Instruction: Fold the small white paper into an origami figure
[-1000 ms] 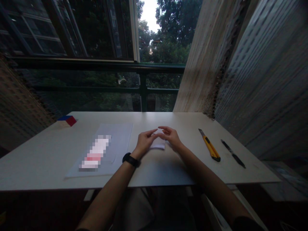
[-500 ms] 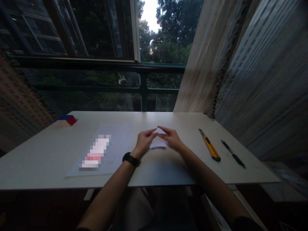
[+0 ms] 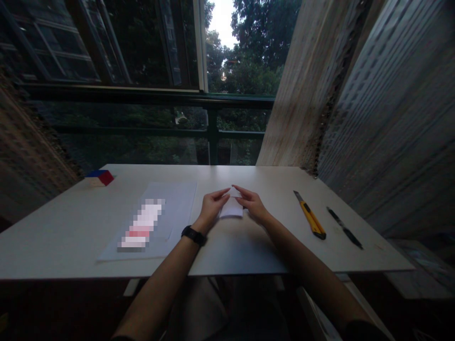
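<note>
A small folded piece of white paper (image 3: pixel 232 210) is held between my two hands at the middle of the table. My left hand (image 3: pixel 212 206), with a black watch on its wrist, pinches the paper's left edge between thumb and fingers. On the opposite edge my right hand (image 3: pixel 254 204) grips it the same way. The upper part of the paper shows between my fingertips, and a crease runs across it near the thumbs. Its lower part reaches toward me below the thumbs. Some of both edges is hidden behind the fingers.
White sheets (image 3: pixel 181 203) lie left of my hands, with a blurred-out patch over them. A yellow utility knife (image 3: pixel 310 218), blade out, and a black pen (image 3: pixel 344 228) lie to the right. A Rubik's-type cube (image 3: pixel 100 177) sits at the white table's (image 3: pixel 71 237) far left corner.
The folded paper has shifted slightly left and tilted, so its upper flap looks squarer between the fingertips. My thumbs have parted a little. Everything else stays in place.
</note>
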Available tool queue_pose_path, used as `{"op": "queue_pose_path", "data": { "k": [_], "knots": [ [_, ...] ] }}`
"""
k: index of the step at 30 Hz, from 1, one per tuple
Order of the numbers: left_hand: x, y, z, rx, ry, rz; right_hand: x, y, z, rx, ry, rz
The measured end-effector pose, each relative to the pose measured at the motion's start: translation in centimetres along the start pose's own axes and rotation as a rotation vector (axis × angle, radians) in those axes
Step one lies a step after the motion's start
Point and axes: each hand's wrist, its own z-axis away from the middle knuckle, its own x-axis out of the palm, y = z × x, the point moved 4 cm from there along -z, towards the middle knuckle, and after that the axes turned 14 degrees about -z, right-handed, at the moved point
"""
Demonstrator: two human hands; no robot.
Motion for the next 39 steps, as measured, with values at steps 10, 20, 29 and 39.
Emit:
{"op": "queue_pose_path", "data": {
  "k": [10,20,29,39],
  "knots": [
    [-0.15,-0.88,-0.55,0.102,0.001,-0.164,-0.12,-0.05,0.23,0.075,-0.02,0.036],
    [-0.44,-0.35,-0.3,0.134,0.082,-0.45,-0.9,0.09,0.13,-0.029,0.1,0.371],
    [-0.49,-0.06,0.02,0.112,0.073,-0.481,-0.64,-0.3,0.35,0.024,0.082,0.424],
    [-0.74,-0.18,-0.02,0.077,0.117,-0.435,-0.37,-0.42,0.46,0.165,0.047,0.354]
  ]
}}
